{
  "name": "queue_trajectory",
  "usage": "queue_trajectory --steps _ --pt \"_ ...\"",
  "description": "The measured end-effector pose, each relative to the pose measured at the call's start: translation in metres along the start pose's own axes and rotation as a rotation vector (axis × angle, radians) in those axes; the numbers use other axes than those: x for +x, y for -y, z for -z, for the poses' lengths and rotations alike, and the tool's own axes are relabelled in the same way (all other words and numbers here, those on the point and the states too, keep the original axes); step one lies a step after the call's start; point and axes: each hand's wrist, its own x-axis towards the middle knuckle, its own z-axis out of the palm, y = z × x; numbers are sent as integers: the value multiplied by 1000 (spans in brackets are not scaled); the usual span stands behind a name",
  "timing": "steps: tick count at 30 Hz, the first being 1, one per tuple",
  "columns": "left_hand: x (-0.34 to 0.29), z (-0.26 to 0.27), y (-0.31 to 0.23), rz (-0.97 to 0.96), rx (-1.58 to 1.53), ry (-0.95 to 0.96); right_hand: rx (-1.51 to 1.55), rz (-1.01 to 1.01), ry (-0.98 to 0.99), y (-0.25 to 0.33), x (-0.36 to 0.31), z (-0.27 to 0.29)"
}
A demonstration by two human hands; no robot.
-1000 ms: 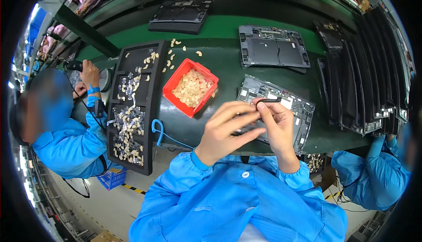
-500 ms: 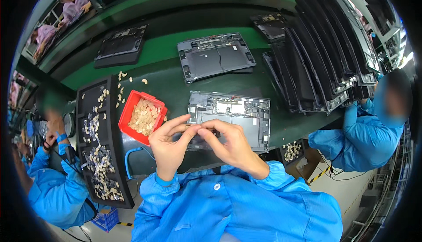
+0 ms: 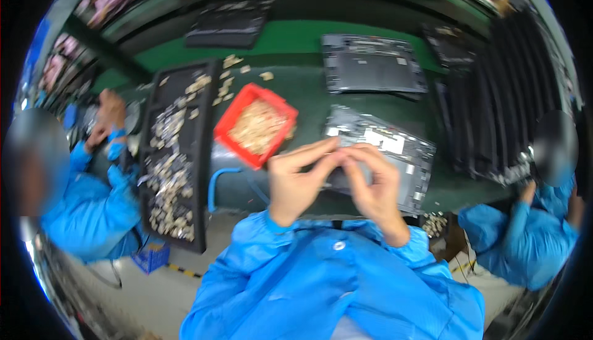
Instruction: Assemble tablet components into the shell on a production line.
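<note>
My left hand [image 3: 295, 182] and my right hand [image 3: 378, 190] meet at the fingertips, thumbs and forefingers pinched together. What they pinch is too small and blurred to make out. Just beyond and partly under them lies an opened dark device body [image 3: 404, 170], with a circuit board along its far side and flat dark panels nearer me. To the left of my left hand sits a red plastic bin [image 3: 223, 137] with many small, pale, curved pieces [image 3: 256, 125] in it.
Left of the bin, a black compartment tray [image 3: 201, 155] holds small pale and silvery pieces. Loose pieces [image 3: 225, 83] lie between them. Another device body [image 3: 374, 62] lies farther back, with a black stack [image 3: 503, 93] at right. A blue coiled cord [image 3: 213, 188] and co-workers [image 3: 92, 198] flank me.
My view has turned left, so the bench and everything on it sit farther right in the picture, with blur. My hands stay pinched together near the device body.
</note>
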Motion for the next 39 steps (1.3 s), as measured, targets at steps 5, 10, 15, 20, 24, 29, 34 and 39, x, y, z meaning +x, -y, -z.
queue_trajectory --steps 5,10,15,20,24,29,34,39 --pt "-7 3 -3 167 -235 94 328 -193 78 -3 -3 4" --pt "-9 21 -7 174 -301 95 408 -218 133 0 1 -7" --pt "-12 32 -11 201 -315 74 527 -220 166 4 1 -21" --pt "-9 37 -13 262 -433 43 567 -232 176 6 -1 -25" --pt "-2 48 -20 127 -4 -54 452 -122 172 4 1 -26" --pt "50 93 14 -5 492 -301 563 -462 144 5 18 -23" --pt "30 70 -7 -191 416 -190 414 -431 131 -1 20 -25" --pt "7 54 -20 199 106 6 468 -295 231 1 14 -23"
